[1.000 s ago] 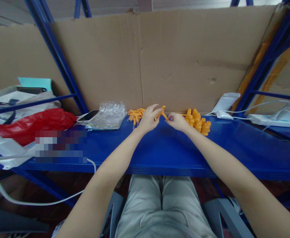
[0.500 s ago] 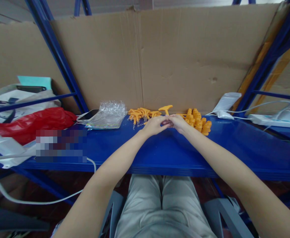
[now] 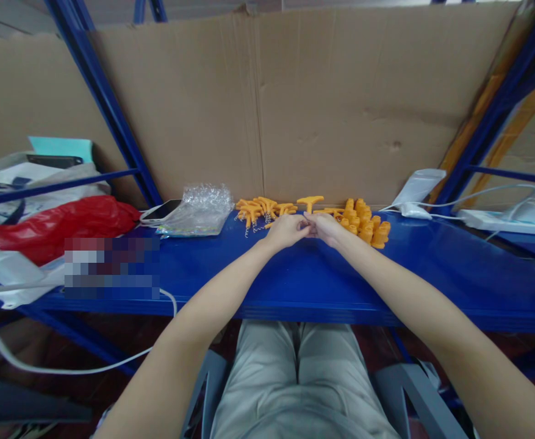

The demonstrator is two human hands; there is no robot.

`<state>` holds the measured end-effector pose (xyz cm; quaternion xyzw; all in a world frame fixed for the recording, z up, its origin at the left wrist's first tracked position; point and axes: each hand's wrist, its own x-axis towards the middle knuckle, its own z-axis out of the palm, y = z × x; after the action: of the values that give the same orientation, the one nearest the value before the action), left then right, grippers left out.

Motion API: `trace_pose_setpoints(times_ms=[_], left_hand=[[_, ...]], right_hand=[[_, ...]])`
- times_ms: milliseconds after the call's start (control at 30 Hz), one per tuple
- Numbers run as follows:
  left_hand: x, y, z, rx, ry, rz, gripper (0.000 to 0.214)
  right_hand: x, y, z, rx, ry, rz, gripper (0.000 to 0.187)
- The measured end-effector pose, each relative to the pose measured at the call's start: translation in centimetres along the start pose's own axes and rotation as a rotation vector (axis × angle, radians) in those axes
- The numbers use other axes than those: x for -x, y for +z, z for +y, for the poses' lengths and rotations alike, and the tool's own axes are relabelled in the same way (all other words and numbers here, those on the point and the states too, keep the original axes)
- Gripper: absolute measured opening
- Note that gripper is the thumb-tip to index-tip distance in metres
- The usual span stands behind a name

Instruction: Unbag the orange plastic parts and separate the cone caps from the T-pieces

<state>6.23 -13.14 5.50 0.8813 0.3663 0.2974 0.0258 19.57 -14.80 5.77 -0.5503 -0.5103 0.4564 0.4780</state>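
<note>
An orange T-handled corkscrew point(image 3: 310, 201) stands upright where my hands meet, its crossbar on top and its lower end hidden by fingers. My right hand point(image 3: 323, 227) is closed around its stem. My left hand point(image 3: 286, 230) is closed, fingertips touching the right hand's; what they pinch is hidden. Behind and left of my left hand lies a pile of orange corkscrews point(image 3: 254, 208) with bare metal spirals. Beyond my right hand, several orange hollow sleeves point(image 3: 363, 219) stand grouped, with more orange pieces point(image 3: 330, 211) beside them.
The blue shelf top point(image 3: 294, 283) runs up to a cardboard wall point(image 3: 340, 110). On the left are a clear plastic bag point(image 3: 205, 210), a phone point(image 3: 163, 211), a red bag point(image 3: 66, 225) and a white cable point(image 3: 66, 371). A white power strip point(image 3: 509, 222) lies at right.
The corkscrew's crossbar has shifted slightly right and turned more level. My fingers have changed position a little around it; both hands stay together in nearly the same place.
</note>
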Motion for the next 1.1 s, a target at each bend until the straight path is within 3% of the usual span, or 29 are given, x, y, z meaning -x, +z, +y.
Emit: trace_pose_setpoints(times_ms=[100,267,367,500,733,833,933,1000,1100], left_hand=[[-0.2,0.3,-0.4,0.096,-0.047,-0.009,0.011],[-0.4,0.8,-1.0,0.484,-0.303,-0.034,0.006],[-0.6,0.9,-1.3,0.644,-0.38,-0.013,0.01],[-0.9,0.9,-2.2,0.686,-0.452,0.062,0.011],[-0.9,0.6,-4.9,0.615,-0.676,0.153,0.012],[-0.9,0.4,-5.4,0.646,-0.738,0.192,0.015],[-1.0,0.2,-5.5,0.733,-0.782,0.249,0.016],[-1.0,0.0,-5.5,0.82,-0.823,0.304,0.016],[-1.1,-0.4,-5.5,0.931,-0.871,0.389,0.016]], right_hand=[[-0.2,-0.3,0.1,-0.052,0.023,-0.01,0.027],[-0.1,-0.3,-0.1,-0.126,-0.01,-0.003,0.009],[0.0,-0.3,-0.1,-0.09,-0.048,-0.005,0.013],[0.0,-0.3,-0.1,-0.002,-0.073,0.014,0.025],[-0.1,-0.5,0.0,0.174,-0.076,0.03,0.02],[-0.2,-0.7,0.2,0.361,-0.128,0.049,0.021],[-0.4,-1.1,0.5,0.789,-0.293,0.067,0.021],[-0.4,-1.4,0.7,1.07,-0.384,0.035,0.021],[-0.3,-1.4,0.9,1.269,-0.399,-0.05,0.023]])
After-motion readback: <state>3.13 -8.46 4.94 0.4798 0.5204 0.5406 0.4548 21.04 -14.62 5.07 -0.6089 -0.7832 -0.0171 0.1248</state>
